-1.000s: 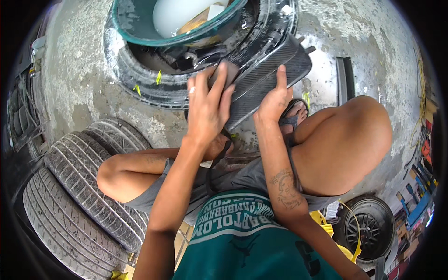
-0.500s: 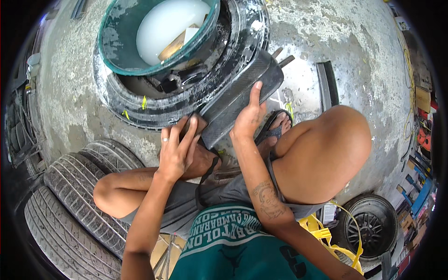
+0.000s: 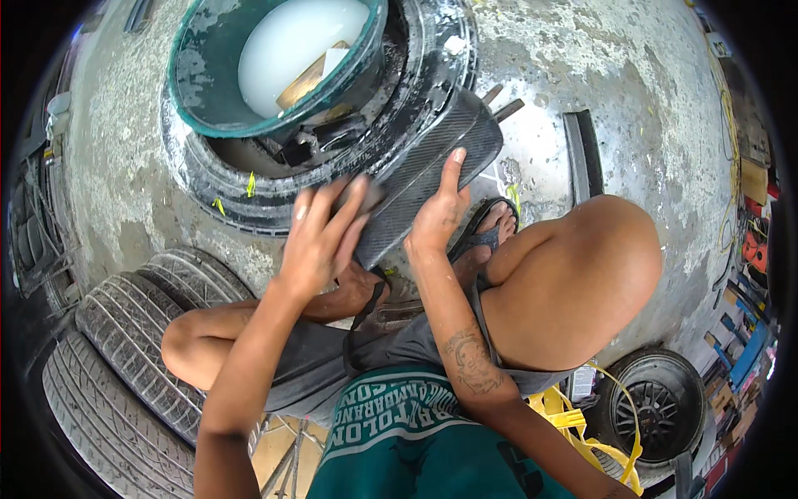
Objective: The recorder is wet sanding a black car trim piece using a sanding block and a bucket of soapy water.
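Note:
A long dark panel with a carbon-fibre weave [image 3: 420,170] lies tilted across the near right side of a wet black tyre [image 3: 249,208]. Its right edge is in the grip of my right hand [image 3: 436,216], thumb on top and the other fingers hidden underneath. Against the panel's near left part, my left hand [image 3: 320,237] presses a small brownish sanding block [image 3: 371,197]. Motion blurs those fingertips and the block.
A green basin [image 3: 195,91] with milky water and a wooden piece [image 3: 312,79] sits on the tyre. A dark trim strip [image 3: 583,154] lies on the concrete to the right. Stacked tyres [image 3: 125,399] stand at left, a wheel [image 3: 657,407] at lower right, beside yellow straps [image 3: 569,416].
My left hand has slid the block up and slightly right along the panel. The right hand keeps its hold, nearly in place.

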### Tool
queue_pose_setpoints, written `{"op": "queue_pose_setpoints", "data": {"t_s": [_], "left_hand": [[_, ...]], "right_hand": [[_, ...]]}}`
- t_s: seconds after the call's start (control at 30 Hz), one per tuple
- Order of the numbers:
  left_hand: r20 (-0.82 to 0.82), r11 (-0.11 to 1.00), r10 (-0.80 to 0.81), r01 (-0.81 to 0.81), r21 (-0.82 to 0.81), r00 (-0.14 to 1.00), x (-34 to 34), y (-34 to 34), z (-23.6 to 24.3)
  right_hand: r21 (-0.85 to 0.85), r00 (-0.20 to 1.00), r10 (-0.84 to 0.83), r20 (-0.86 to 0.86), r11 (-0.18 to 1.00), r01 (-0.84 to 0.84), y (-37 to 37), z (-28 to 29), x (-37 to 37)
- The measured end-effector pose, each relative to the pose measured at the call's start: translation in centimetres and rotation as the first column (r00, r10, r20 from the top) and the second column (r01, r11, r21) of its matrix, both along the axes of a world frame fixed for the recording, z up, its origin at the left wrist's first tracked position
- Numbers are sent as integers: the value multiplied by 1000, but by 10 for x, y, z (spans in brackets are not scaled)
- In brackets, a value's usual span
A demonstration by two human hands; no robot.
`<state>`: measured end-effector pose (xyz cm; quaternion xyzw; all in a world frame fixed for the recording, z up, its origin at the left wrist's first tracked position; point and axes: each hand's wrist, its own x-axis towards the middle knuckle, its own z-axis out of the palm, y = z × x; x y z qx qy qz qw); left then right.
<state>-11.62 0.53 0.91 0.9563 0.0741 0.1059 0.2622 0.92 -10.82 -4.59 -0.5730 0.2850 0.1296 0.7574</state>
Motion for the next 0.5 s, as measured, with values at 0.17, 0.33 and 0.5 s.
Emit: {"op": "queue_pose_setpoints", "data": {"t_s": [0.17, 0.33, 0.5], "left_hand": [[69, 994, 61, -54, -90, 996, 84, -5, -3], [-46, 994, 79, -82, -73, 996, -29, -10, 0], [96, 977, 148, -130, -171, 984, 70, 2, -1]], "right_hand": [[134, 998, 50, 32, 990, -54, 6, 8, -8], [11, 1000, -29, 5, 1000, 29, -1, -2, 0], [148, 996, 81, 23, 985, -84, 2, 10, -3]]}}
